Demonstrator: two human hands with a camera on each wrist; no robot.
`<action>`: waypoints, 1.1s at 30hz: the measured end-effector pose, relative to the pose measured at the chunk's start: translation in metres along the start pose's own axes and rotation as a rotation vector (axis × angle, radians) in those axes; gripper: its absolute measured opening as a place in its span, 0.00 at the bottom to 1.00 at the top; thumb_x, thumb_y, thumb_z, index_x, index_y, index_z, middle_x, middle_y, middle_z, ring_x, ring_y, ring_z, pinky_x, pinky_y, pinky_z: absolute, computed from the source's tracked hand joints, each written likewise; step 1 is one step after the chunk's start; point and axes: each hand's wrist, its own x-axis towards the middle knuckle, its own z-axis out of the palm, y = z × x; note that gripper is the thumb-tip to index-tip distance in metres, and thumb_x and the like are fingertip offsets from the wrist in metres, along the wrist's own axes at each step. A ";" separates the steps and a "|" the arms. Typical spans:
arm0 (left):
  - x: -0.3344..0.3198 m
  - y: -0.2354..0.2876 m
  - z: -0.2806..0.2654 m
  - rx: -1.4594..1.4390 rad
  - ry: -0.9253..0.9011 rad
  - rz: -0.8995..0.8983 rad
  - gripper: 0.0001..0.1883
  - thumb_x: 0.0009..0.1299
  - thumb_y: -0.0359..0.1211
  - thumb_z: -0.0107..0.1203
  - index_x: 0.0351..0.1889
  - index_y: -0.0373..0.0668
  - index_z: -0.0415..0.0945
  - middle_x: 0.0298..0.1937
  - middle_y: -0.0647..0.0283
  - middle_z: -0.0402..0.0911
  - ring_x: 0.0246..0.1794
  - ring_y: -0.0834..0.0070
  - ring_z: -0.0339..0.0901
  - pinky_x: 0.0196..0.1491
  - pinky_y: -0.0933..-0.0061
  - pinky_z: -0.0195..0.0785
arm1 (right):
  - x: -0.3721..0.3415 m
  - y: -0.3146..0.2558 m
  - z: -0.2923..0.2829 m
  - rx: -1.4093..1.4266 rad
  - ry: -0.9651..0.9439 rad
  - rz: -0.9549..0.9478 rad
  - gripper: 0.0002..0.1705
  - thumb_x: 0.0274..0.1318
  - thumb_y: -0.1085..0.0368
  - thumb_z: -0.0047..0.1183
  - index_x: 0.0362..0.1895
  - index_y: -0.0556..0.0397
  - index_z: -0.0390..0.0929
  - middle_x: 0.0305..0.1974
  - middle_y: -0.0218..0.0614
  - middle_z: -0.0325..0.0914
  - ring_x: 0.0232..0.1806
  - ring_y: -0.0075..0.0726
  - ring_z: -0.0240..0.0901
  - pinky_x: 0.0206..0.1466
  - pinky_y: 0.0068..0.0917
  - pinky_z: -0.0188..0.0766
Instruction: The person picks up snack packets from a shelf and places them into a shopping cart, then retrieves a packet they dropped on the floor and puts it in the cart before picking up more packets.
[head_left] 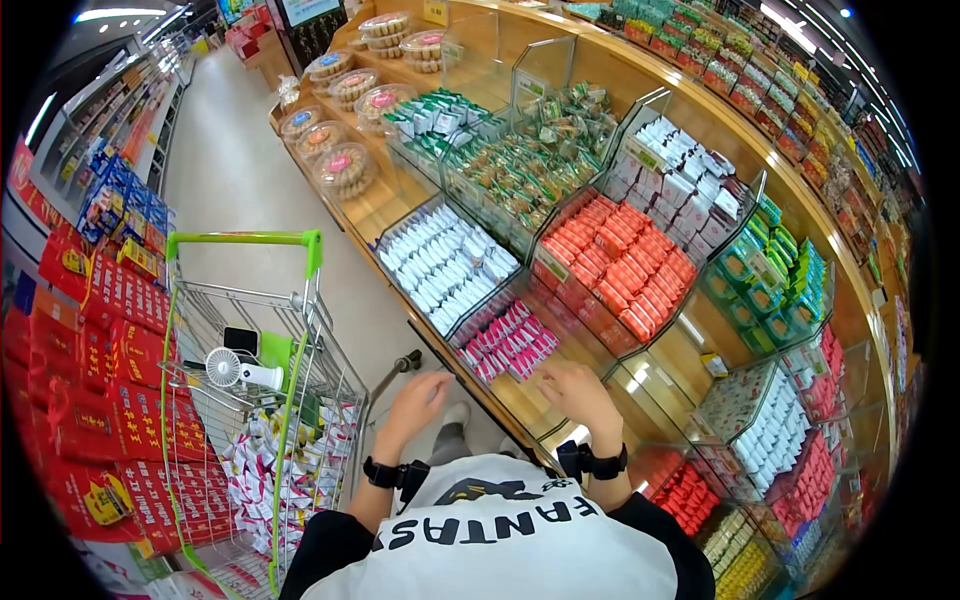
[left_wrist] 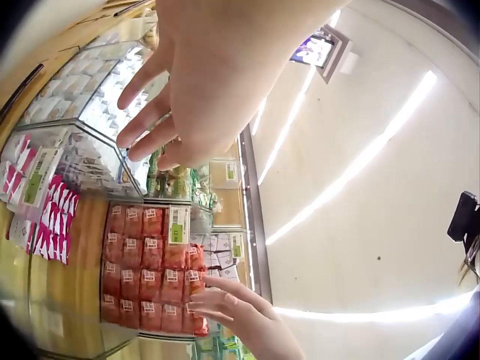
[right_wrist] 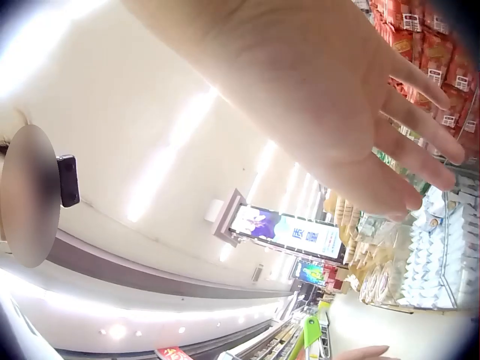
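Observation:
My left hand (head_left: 420,398) hovers at the front edge of a wooden display counter, its fingers loosely extended and holding nothing. Near the low front bin is my right hand (head_left: 583,392), also without anything in it; the right wrist view shows its fingers (right_wrist: 420,142) spread. Between and just beyond both hands lie pink-and-white packets (head_left: 510,340) in rows. Behind these, light blue-white packets (head_left: 447,262) fill a clear-walled bin. Red packets (head_left: 618,262) are stacked in a larger bin ahead of the right hand, and appear in the left wrist view (left_wrist: 150,274) too.
A shopping cart (head_left: 245,239) with a green handle stands at the left, holding many packets (head_left: 285,470), a small white fan (head_left: 225,368) and a phone (head_left: 240,340). Red boxes (head_left: 140,420) are stacked beyond it. Round cookie tubs (head_left: 345,170) line the counter's far end. Glass dividers (head_left: 650,385) separate the bins.

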 end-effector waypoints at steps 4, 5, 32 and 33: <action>0.024 -0.021 -0.001 -0.064 0.001 0.057 0.09 0.56 0.27 0.47 0.35 0.42 0.73 0.33 0.58 0.75 0.34 0.63 0.72 0.37 0.69 0.65 | 0.013 0.005 0.002 -0.036 0.122 0.033 0.12 0.44 0.64 0.48 0.35 0.55 0.71 0.31 0.44 0.72 0.34 0.49 0.67 0.38 0.36 0.63; 0.031 -0.023 -0.002 -0.087 -0.026 0.033 0.09 0.56 0.27 0.48 0.35 0.42 0.73 0.33 0.58 0.75 0.33 0.63 0.72 0.37 0.69 0.65 | 0.015 0.005 0.000 -0.030 0.156 0.044 0.13 0.44 0.62 0.47 0.34 0.56 0.71 0.30 0.44 0.72 0.34 0.50 0.67 0.38 0.38 0.63; 0.109 -0.117 0.109 -0.506 -0.832 0.001 0.10 0.61 0.26 0.41 0.38 0.34 0.69 0.29 0.63 0.74 0.28 0.81 0.70 0.34 0.80 0.64 | 0.032 0.097 0.120 0.177 -0.215 0.592 0.20 0.46 0.55 0.41 0.35 0.57 0.74 0.32 0.50 0.73 0.34 0.51 0.69 0.39 0.36 0.64; 0.108 -0.115 0.111 -0.484 -0.868 -0.065 0.10 0.61 0.26 0.42 0.38 0.34 0.69 0.29 0.63 0.74 0.28 0.81 0.70 0.33 0.80 0.64 | 0.034 0.095 0.124 0.231 -0.177 0.551 0.18 0.46 0.57 0.39 0.32 0.57 0.75 0.32 0.50 0.73 0.34 0.51 0.69 0.40 0.37 0.64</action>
